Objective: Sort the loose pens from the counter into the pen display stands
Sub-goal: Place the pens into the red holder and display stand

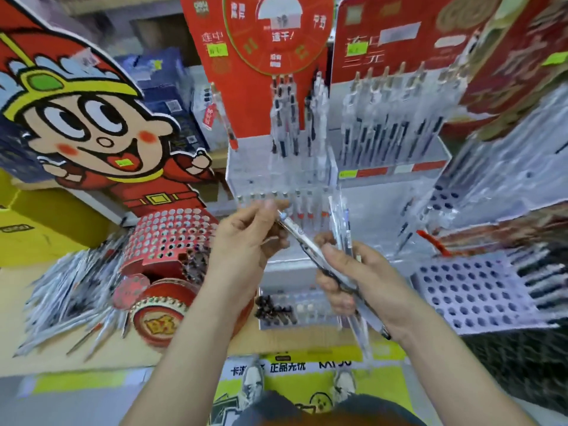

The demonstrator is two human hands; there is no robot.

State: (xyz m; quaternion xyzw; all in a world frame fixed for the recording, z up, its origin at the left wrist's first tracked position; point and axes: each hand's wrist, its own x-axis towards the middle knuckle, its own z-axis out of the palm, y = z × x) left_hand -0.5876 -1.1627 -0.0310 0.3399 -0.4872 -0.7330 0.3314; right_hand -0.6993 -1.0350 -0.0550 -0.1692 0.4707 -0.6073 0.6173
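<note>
Pens everywhere in my view, blurred by motion. My right hand [353, 272] is clamped around a bundle of pens [344, 241] near the centre, the bundle fanning up toward 12 o'clock and down toward 6. My left hand [246, 238] sits just beside it at 9 o'clock, fingertips pinched on the upper end of a single pen [295, 232] that runs diagonally down into the right hand's grip. Beyond the hands at 12 o'clock I see a clear acrylic display stand [276, 173] with a red backboard, a few pens standing in it, and at 1 o'clock a second stand [390, 142] with a row of dark-gripped pens. At 3 o'clock lies a white perforated holder [473, 290] with empty holes. At 9 o'clock stands a cartoon-figure stand [172, 238] with a red perforated front, and at 8 o'clock a heap of loose pens [70, 299] lies on the table [18, 309]
</note>
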